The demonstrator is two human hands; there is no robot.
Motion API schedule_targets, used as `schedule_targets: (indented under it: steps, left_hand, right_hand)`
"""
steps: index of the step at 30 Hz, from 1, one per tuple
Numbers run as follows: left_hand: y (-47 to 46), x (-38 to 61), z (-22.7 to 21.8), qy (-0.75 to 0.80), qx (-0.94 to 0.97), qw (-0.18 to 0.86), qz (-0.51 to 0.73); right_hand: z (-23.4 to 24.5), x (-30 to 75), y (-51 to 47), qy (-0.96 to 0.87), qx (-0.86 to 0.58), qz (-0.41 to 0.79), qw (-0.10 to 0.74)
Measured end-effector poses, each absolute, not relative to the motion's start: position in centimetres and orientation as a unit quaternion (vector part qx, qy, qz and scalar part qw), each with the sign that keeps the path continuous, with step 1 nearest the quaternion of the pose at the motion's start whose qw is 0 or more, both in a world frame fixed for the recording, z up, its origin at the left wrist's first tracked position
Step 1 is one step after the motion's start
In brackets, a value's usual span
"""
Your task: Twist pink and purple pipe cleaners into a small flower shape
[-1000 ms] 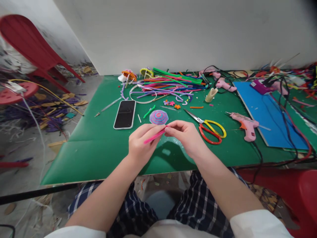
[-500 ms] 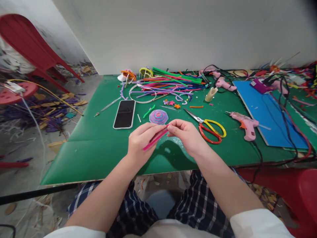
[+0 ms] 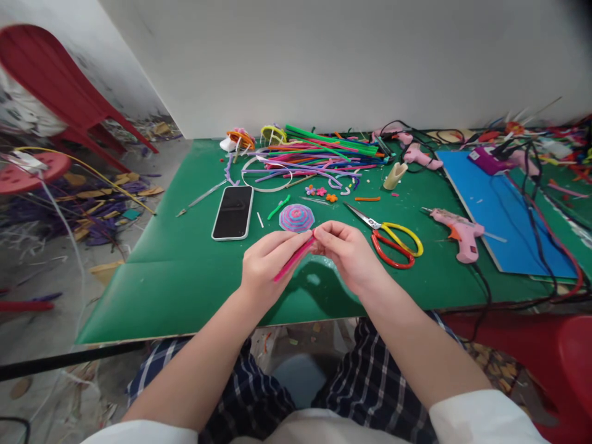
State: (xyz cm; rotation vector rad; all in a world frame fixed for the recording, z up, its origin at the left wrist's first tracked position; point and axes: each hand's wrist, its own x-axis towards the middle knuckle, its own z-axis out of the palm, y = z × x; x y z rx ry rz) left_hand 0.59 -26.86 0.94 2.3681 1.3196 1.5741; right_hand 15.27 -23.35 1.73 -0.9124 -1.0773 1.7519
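A bright pink pipe cleaner (image 3: pixel 293 261) slants between my hands, above the front of the green table (image 3: pixel 176 290). My left hand (image 3: pixel 268 262) is closed around it, with its loose end sticking out below the palm. The thumb and fingers of my right hand (image 3: pixel 345 250) pinch its upper end, where the fingertips of both hands meet. Just beyond them lies a striped pink, purple and blue disc (image 3: pixel 296 217). Right of my right hand, scissors (image 3: pixel 386 234) with one red and one yellow handle lie with blades pointing away to the left.
A phone (image 3: pixel 232 213) lies left of the disc. Coloured pipe cleaners (image 3: pixel 324 154) are heaped at the back, with small flowers (image 3: pixel 331 198) before them. To the right are a pink glue gun (image 3: pixel 460 234) with its cord and a blue board (image 3: pixel 499 216) crossed by cables.
Both hands stay together at nearly the same spot. The pink pipe cleaner's lower end has shifted slightly right, and less of it sticks out from my left hand.
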Motion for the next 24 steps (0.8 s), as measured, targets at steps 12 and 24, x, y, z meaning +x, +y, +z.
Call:
schedule_targets:
  steps: [12, 24]
  left_hand:
    - [-26.8, 1.5, 2.3, 0.553, 0.620, 0.171, 0.530]
    - [-26.8, 1.6, 2.4, 0.555, 0.540, 0.327, 0.543]
  right_hand:
    - [2.8, 15.7, -24.0, -0.642, -0.420, 0.459, 0.448]
    - [2.9, 15.8, -24.3, -0.730, -0.409, 0.307, 0.452]
